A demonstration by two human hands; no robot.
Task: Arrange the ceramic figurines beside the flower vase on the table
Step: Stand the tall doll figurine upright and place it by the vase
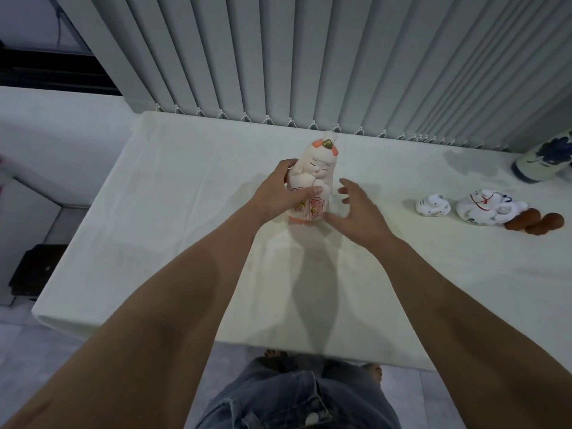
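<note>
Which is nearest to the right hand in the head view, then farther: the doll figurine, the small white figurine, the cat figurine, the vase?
From the right hand:
1. Doll figurine, just to its left, gripped by the left hand.
2. Small white figurine, to its right.
3. Cat figurine, farther right.
4. Blue-patterned vase, far right at the table's back.

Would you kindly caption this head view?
Left hand grips white-and-pink ceramic doll figurine; open right hand hovers beside.

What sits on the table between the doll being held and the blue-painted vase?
In the head view, two white figurines: a small one and a larger cat.
</note>
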